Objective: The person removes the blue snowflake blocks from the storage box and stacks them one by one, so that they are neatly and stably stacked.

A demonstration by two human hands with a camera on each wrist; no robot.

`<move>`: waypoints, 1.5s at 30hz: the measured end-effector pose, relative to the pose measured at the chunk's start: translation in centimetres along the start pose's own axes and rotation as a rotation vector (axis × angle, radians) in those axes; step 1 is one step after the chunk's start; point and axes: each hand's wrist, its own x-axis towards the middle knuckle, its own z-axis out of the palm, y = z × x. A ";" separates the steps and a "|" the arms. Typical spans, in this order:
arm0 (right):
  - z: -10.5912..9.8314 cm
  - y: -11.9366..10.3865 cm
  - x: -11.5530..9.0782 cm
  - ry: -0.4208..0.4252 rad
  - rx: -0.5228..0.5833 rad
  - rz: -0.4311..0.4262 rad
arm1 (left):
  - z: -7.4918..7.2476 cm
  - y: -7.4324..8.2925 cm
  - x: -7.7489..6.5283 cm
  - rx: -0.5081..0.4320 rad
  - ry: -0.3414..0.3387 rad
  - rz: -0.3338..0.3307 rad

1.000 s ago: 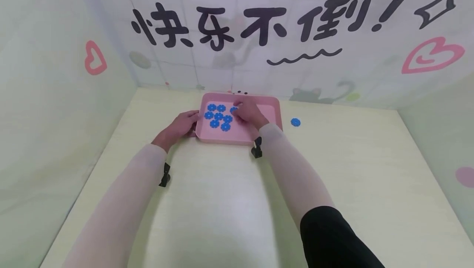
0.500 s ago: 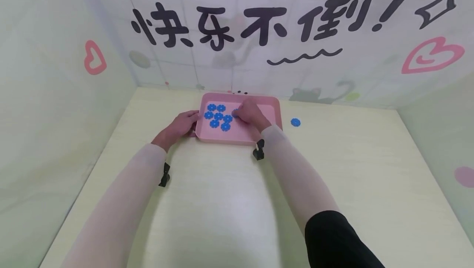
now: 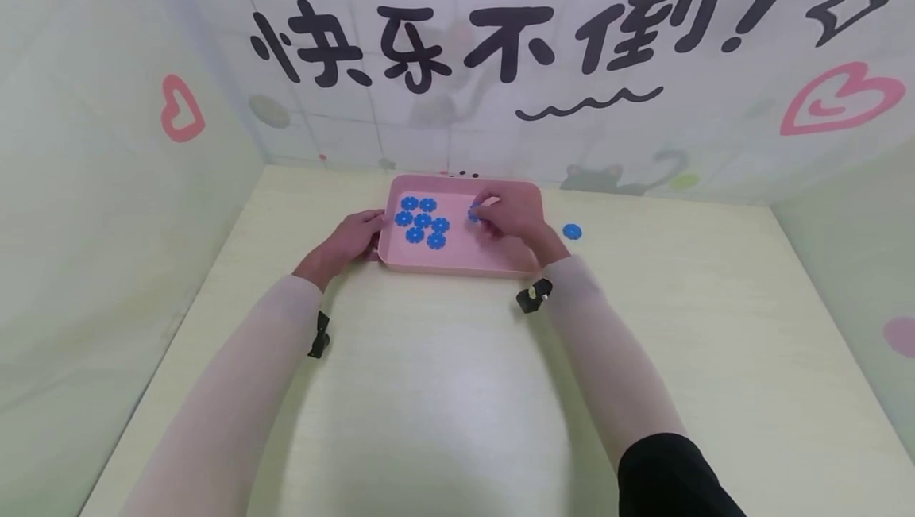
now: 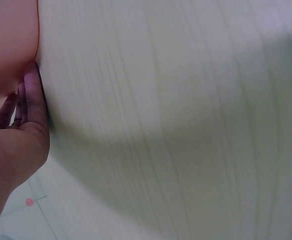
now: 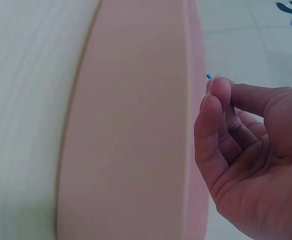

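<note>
The pink tray [image 3: 457, 268] stands by the back wall in the head view. Several blue flower-shaped discs [image 3: 422, 221] lie flat in its left half. My right hand [image 3: 511, 215], over the tray's right half, pinches another blue disc [image 3: 474, 213] between thumb and fingertips. In the right wrist view the fingers hide all but a blue sliver of that disc [image 5: 209, 76]. My left hand [image 3: 350, 237] rests against the tray's left side; the left wrist view shows its fingers [image 4: 35, 97] extended, touching the tray's corner.
One more blue disc [image 3: 572, 231] lies on the pale wood table [image 3: 429, 390], right of the tray. Behind stands a white wall [image 3: 457, 128] with dark lettering, and a side wall [image 3: 107, 183] rises at the left.
My right hand has moved right, away from the group of discs, with the pinched disc now showing at its fingertips. My left hand stays at the tray's left side.
</note>
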 end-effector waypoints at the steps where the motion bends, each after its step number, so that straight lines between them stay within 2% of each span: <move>1: -0.4 0.1 -0.3 0.019 0.027 -0.008 | -0.1 0.0 0.0 -0.001 0.000 0.000; 6: -2.3 1.5 -1.9 0.094 0.164 -0.044 | -0.3 -0.2 0.1 -0.011 0.011 0.008; 17: -5.0 6.2 -4.7 0.303 0.448 0.036 | 0.1 -0.6 0.4 -0.014 0.027 0.004; 28: -7.2 9.4 -5.9 0.373 0.597 0.089 | 0.0 -0.4 0.1 -0.040 0.024 0.007; 37: -7.4 11.7 -5.7 0.387 0.613 0.181 | 0.3 -0.4 0.3 -0.028 0.015 -0.005; 45: -7.4 12.4 -4.9 0.358 0.582 0.222 | 0.1 -0.4 0.5 -0.022 0.031 0.002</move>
